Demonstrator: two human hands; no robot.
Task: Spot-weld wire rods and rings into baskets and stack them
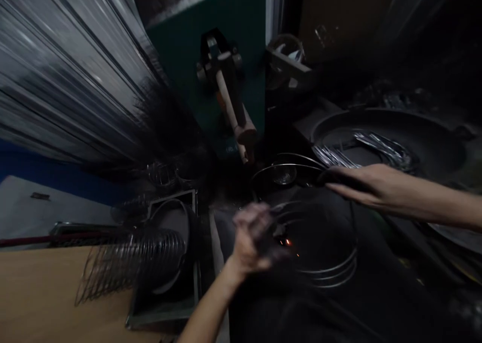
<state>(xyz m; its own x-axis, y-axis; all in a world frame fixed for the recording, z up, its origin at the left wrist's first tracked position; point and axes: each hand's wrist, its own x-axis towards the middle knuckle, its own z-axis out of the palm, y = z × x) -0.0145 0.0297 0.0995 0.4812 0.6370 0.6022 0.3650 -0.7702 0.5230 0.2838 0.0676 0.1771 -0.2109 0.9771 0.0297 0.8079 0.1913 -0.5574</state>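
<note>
Several thin metal rings [335, 277] form a loose round bundle near the middle, partly over a dark surface. At the left side of this bundle is my left hand [254, 237], its fingers curled and smeared by motion; what it grips is too blurred to tell. My right hand [361, 182] closes on something dark and thin at the top right of the rings, with its fingertips pressed together. Small orange sparks [288, 242] glow just right of my left hand. Above stands a green machine [248, 46] with a copper-coloured arm [228, 99] pointing down.
A wide dark basin [437, 132] holding shiny metal wire pieces [384, 147] lies at the right. On the left, a stack of wire rings [150, 250] leans by a metal frame [161, 314] beside a tan board [41, 293]. Striped sheeting hangs at the upper left.
</note>
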